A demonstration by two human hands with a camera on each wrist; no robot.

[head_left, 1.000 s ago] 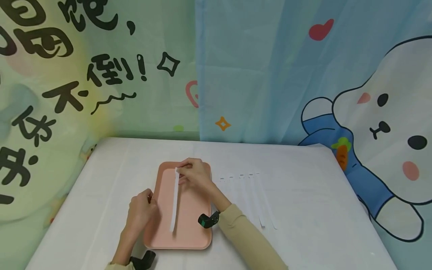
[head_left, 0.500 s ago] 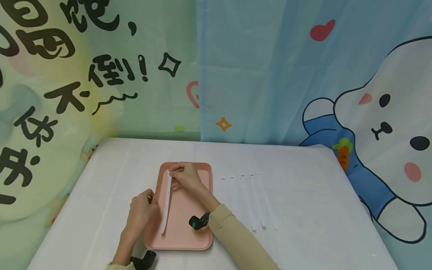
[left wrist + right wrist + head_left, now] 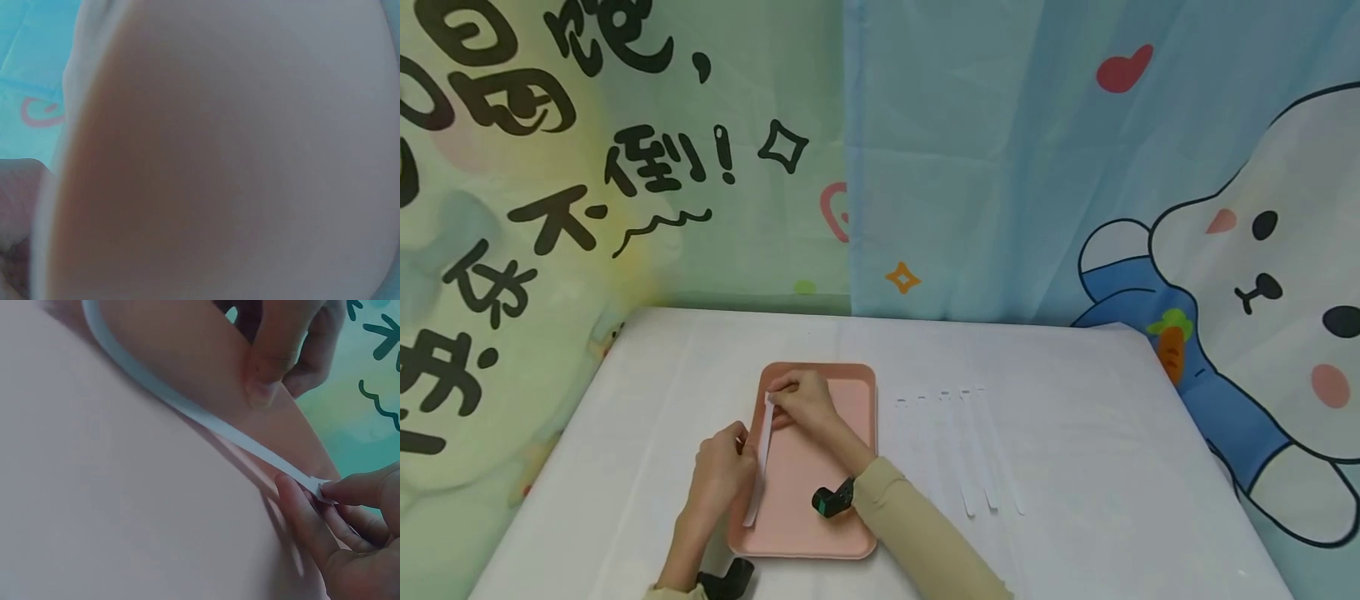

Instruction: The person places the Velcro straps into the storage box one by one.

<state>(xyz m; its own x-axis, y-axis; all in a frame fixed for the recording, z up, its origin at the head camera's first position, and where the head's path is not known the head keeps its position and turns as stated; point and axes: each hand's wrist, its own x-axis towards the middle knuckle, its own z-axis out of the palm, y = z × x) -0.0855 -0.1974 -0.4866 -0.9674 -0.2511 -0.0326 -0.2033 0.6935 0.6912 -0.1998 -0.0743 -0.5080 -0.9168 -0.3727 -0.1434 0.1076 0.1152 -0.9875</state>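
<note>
A pink rectangular tray [image 3: 827,533] lies on the white table. My right hand [image 3: 805,404] pinches the far end of a narrow white paper strip [image 3: 758,483] between thumb and fingers. The strip runs along the inside of the tray's left side, its near end low in the tray. In the right wrist view the strip [image 3: 206,419] bows in a curve away from the right hand [image 3: 356,531]. My left hand [image 3: 722,467] holds the tray's left rim, its thumb on the inner side in the right wrist view. The left wrist view is mostly a blurred pinkish-brown surface.
Several white paper strips [image 3: 964,467] lie side by side on the table [image 3: 1112,467] to the right of the tray, with small dark marks at their far ends. Behind the table hangs a printed curtain [image 3: 970,167].
The right hand has moved left and slightly nearer with the strip, from the tray's middle to its left side. The left hand stays at the left rim.
</note>
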